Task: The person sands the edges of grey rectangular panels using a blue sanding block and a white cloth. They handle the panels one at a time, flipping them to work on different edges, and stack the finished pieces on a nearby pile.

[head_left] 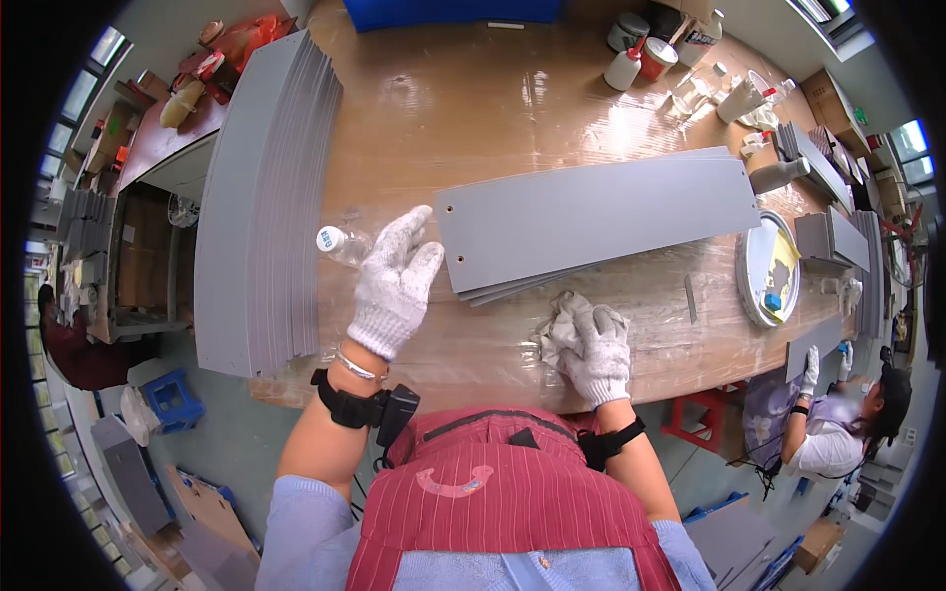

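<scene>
Right hand [598, 357], gloved, grip clamped on crumpled rag [560, 325] near front edge of wooden surface [463, 108]. Left hand [396, 279], gloved, fingers spread apart, empty, raised just beside small clear bottle [342, 243]. Beyond, grey panels [591, 219] stacked flat; at far left, taller pile of grey sheets [258, 207].

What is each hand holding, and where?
Right hand grips a crumpled grey cloth by its near end. Left hand is open, holding nothing, beside a small bottle.
</scene>
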### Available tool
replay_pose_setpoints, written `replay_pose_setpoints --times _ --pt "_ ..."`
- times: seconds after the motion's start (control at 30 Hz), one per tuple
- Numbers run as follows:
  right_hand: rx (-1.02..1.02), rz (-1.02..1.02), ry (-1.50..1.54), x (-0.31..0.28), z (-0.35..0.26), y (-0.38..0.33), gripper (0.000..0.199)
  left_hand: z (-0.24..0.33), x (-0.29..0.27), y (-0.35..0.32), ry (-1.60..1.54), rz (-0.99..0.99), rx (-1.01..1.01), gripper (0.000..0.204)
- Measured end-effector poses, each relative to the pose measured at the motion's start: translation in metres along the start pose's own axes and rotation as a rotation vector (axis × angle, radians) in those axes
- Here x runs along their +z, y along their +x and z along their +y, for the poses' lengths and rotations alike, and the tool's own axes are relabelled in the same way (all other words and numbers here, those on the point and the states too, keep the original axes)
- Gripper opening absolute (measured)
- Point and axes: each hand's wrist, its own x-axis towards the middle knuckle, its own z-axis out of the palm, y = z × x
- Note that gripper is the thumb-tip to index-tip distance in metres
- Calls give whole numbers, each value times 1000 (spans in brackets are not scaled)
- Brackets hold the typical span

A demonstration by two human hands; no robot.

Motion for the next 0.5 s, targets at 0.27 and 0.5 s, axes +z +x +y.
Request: replay_pose_setpoints --times 0.27,0.5 --pt "126 -173 206 -32 53 4 45 -28 29 47 464 -9 -42 53" --pt "233 -520 473 -92 71 13 32 -39 37 12 192 35 -20 52"
